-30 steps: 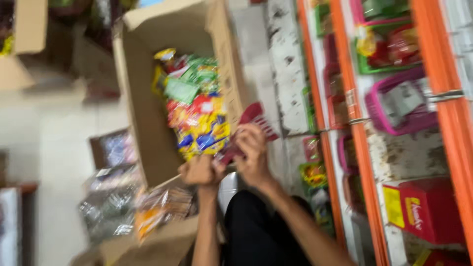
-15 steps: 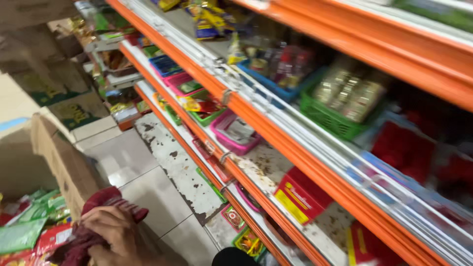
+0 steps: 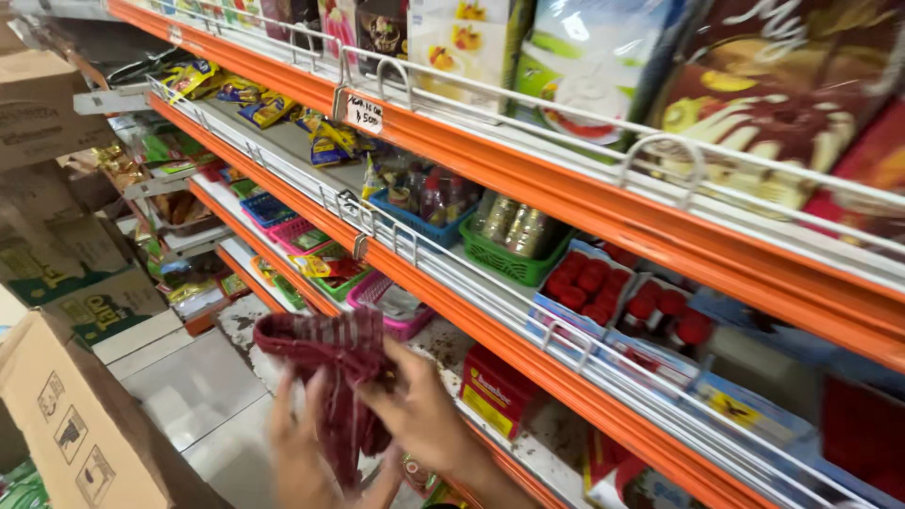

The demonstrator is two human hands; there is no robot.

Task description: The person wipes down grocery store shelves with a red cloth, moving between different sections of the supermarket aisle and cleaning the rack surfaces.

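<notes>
Both hands hold a dark red striped cloth [image 3: 330, 363] in front of the orange shop shelves [image 3: 528, 179]. My left hand [image 3: 297, 443] grips the cloth's lower part from the left. Against its right side presses my right hand [image 3: 419, 410], fingers spread over the fabric. The cloth hangs just before a pink basket [image 3: 391, 306] on a lower shelf. Both hands are blurred by motion.
Shelves with wire rails carry blue, green and pink baskets of small goods, red-capped jars [image 3: 589, 283], snack packets [image 3: 325, 141] and large bags on top. A red box [image 3: 495, 391] sits low. An open cardboard box [image 3: 71, 424] stands at the left, more cartons [image 3: 47, 104] stacked behind. Tiled floor [image 3: 193, 382] below.
The view has swung up from the cardboard box of packets to the shelves. The cloth and both hands have risen in front of the lower shelves.
</notes>
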